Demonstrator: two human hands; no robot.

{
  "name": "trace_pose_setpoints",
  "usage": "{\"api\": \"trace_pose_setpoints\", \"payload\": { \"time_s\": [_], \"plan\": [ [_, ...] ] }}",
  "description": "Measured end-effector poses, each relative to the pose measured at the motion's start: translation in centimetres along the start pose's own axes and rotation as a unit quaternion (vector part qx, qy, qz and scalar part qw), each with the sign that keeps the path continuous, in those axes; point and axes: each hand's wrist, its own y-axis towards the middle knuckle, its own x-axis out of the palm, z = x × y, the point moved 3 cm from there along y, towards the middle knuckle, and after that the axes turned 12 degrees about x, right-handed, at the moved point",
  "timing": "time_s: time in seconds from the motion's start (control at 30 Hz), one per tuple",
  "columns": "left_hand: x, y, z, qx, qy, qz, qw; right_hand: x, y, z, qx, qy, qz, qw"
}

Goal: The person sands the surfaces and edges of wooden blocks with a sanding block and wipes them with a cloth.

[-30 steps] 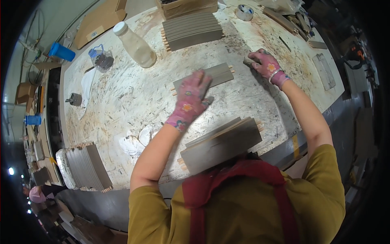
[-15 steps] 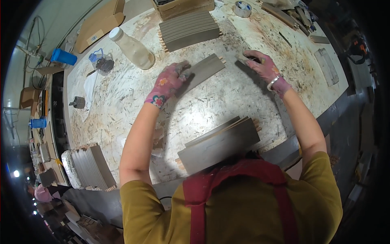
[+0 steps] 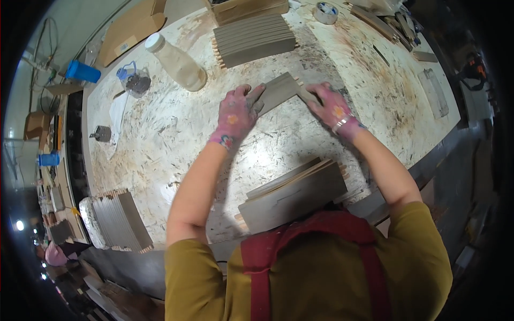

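A grey wooden board (image 3: 278,95) with pale dowel pegs at its right end lies slantwise on the worktable. My left hand (image 3: 238,111), in a stained pink flowered glove, grips its left end, with thumb and fingers at the edge. At the pegged right end, my right hand (image 3: 330,107), gloved the same way, has its fingers closed on a small flat grey-brown piece (image 3: 306,95). That piece meets the board's end; its exact kind is not clear. Close to my body, a small stack of grey boards (image 3: 294,192) with pegs rests on the table.
Beyond my hands stands a larger stack of pegged boards (image 3: 254,43). A cloudy bottle (image 3: 179,67), a clear jug (image 3: 136,83) and a dark small cup (image 3: 101,134) stand left. More boards (image 3: 123,219) sit at the left front. A tape roll (image 3: 325,13) lies far right.
My right hand has come left and inward to the board's pegged end. My left hand has shifted slightly right, still at the board's left end.
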Motion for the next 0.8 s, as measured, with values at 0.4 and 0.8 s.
{"api": "trace_pose_setpoints", "payload": {
  "time_s": [0.4, 0.8],
  "plan": [
    [-1.0, 4.2, -4.9, 0.056, -0.124, -0.201, 0.97, 7.6, -0.9, -11.3, -0.453, -0.096, -0.108, 0.88],
    [-0.7, 2.3, 0.4, 0.122, 0.081, -0.041, 0.988, -6.7, 2.8, 1.7, -0.169, -0.222, -0.01, 0.96]
  ]
}}
